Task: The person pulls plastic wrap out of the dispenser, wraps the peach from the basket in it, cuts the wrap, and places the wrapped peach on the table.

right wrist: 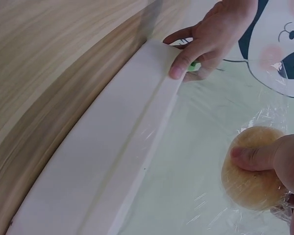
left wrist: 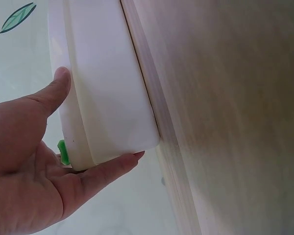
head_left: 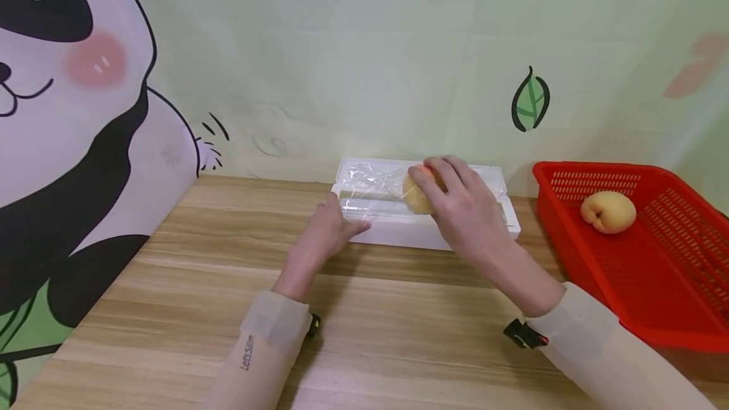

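A long white cling film dispenser box [head_left: 410, 234] lies on the table near the wall. My left hand [head_left: 326, 225] holds its left end; in the left wrist view the thumb rests along the upper edge and fingers lie against the end of the box [left wrist: 110, 88]. Beside that hand shows a small green piece [left wrist: 63, 152]. My right hand [head_left: 466, 211] grips a yellow peach [head_left: 417, 195] above the box. Clear film [head_left: 370, 183] stretches leftward from the peach in the head view. In the right wrist view, wrinkled film covers the peach [right wrist: 247, 186], and the thumb presses on it.
To the right stands a red plastic basket [head_left: 576, 252] with one yellow peach [head_left: 608, 212] inside. Behind the wooden table [head_left: 398, 334] rises a pale wall covering [head_left: 342, 68] printed with a panda and leaves.
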### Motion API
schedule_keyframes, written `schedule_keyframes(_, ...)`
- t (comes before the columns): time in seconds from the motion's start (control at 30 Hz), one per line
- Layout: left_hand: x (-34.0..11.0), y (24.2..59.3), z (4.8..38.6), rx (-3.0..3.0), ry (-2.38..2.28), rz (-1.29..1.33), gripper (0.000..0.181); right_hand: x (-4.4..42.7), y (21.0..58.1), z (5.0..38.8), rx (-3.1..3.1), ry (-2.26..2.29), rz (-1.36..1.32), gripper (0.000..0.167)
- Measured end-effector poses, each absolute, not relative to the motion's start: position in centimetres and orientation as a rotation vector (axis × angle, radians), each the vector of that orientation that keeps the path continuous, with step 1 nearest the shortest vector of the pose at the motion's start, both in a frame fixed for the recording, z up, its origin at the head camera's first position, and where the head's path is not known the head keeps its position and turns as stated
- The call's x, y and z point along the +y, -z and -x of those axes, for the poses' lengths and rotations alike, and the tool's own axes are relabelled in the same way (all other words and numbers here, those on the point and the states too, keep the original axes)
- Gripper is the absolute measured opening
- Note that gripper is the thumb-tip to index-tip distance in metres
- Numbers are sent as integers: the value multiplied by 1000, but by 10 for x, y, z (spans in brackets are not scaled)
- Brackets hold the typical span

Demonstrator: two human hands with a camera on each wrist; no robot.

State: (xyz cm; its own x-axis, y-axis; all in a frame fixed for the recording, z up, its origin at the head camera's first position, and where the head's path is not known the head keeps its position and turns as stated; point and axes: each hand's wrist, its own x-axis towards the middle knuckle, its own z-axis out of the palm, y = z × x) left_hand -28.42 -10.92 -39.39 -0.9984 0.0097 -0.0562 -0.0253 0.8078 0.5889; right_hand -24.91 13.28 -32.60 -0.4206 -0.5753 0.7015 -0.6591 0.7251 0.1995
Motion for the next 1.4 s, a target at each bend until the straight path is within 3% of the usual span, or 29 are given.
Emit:
schedule_keyframes(0.67,-109,395,283,2970,-901,-31,93,134,312,230,-2046,-196,-923,52)
schedule_keyframes(1.4,-113,396,282,2997,-992,-137,85,137,302,203,-2023,-246,-919,64)
